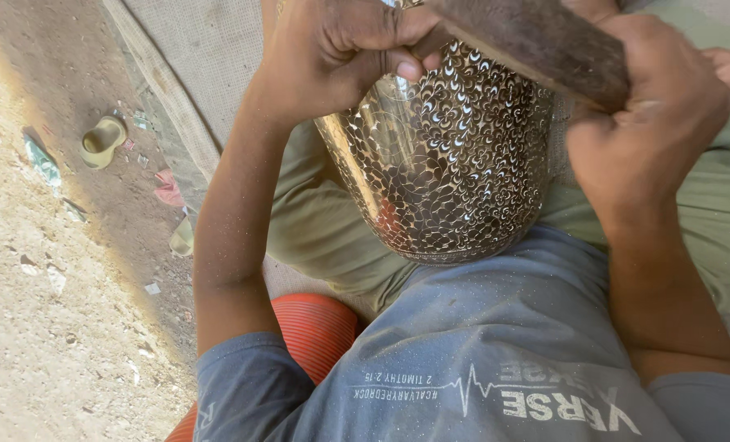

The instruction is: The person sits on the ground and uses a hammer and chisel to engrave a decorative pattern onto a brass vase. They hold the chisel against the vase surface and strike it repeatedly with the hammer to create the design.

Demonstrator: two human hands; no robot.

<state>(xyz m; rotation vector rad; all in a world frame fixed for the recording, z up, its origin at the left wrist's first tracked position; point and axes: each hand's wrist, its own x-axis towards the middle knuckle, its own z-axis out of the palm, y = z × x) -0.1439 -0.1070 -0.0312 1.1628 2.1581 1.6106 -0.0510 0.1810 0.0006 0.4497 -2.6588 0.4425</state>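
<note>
**Patterned metal vessel held in the lap, wooden tool gripped above it**

The shiny silver metal vessel with a stamped floral and scale pattern (pixel 447 155) lay in the person's lap, resting against green trousers (pixel 316 221). Its long axis ran from the hands down toward the person's chest, with the narrower rounded end pointing at the blue-grey T-shirt (pixel 504 327) and the wider end up under both hands. What the vessel held could not be told, since its mouth was out of view.

The left hand (pixel 340 49) was closed tightly at the vessel's upper edge, fingers curled and thumb pressed on the metal; whether a small tool sat inside that fist could not be made out. The right hand (pixel 660 115) was wrapped firmly round a dark brown wooden block-shaped tool (pixel 537 41), which slanted from the grip up and across the top of the vessel, toward the left hand.

Below the left forearm, a ribbed orange-red cylinder (pixel 316 327) showed beside the shirt. Further out from that hand, on sandy ground (pixel 54 327), lay a pale yellow-green sandal (pixel 101 141), scraps of green and pink wrapper, and the edge of a woven beige mat (pixel 193 65). White printed lettering and a zigzag line ran across the shirt's lower front.
</note>
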